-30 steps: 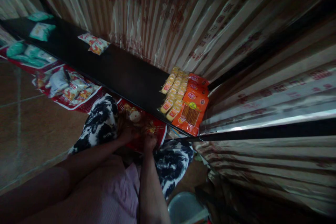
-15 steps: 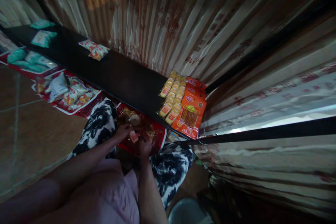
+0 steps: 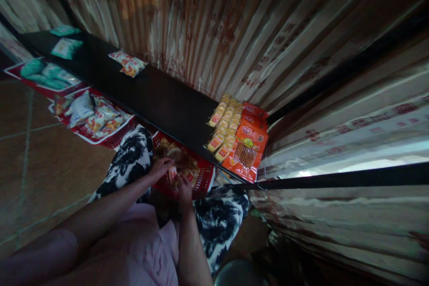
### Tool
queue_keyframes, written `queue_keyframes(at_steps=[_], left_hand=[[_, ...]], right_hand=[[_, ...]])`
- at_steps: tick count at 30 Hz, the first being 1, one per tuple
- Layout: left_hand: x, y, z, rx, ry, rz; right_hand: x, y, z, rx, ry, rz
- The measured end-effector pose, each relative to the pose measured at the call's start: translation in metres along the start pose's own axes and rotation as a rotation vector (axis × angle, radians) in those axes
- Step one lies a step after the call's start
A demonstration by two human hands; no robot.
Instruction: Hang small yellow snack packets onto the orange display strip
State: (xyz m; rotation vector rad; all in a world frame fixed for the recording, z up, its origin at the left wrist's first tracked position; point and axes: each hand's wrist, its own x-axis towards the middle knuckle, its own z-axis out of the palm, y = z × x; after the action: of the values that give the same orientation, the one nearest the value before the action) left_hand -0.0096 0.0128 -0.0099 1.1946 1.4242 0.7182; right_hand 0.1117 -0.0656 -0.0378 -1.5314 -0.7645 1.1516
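Observation:
Between my knees, my left hand (image 3: 161,168) is closed, its fingertips pinching a small red-and-white snack packet (image 3: 172,172). My right hand (image 3: 184,186) has its fingers bent together against the packet's lower right edge; its grip is partly hidden. Both hands are over a red plastic basket (image 3: 205,178), which holds several golden-wrapped snack packets (image 3: 191,173) and a round pale item (image 3: 176,155) that I cannot identify.
A long black shelf (image 3: 161,103) bears yellow snack packets (image 3: 224,127), orange bags (image 3: 246,154), two white-and-orange packets (image 3: 133,67) and green packets (image 3: 66,48). Baskets of white-and-orange bags (image 3: 100,120) and green packets (image 3: 47,73) stand left. Curtains (image 3: 201,31) hang behind.
My right fingers have moved up and in to the small packet, which is now more upright between my hands. The whole view has shifted slightly; goods on the shelf look the same.

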Motion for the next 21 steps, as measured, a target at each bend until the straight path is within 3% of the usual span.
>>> queue_keyframes(at_steps=[6, 13, 17, 21], left_hand=[[-0.005, 0.013, 0.003, -0.171, -0.025, -0.094], [-0.006, 0.009, 0.003, -0.273, 0.017, -0.082], [-0.006, 0.005, 0.003, -0.273, -0.05, -0.074], [-0.007, 0.006, 0.005, -0.218, -0.011, -0.045]], right_hand=[[-0.012, -0.018, 0.003, 0.254, -0.12, 0.137], [-0.011, -0.019, 0.007, 0.363, -0.011, 0.193], [-0.013, -0.026, 0.007, 0.359, -0.03, 0.153], [-0.017, -0.031, 0.009, 0.313, -0.02, 0.089]])
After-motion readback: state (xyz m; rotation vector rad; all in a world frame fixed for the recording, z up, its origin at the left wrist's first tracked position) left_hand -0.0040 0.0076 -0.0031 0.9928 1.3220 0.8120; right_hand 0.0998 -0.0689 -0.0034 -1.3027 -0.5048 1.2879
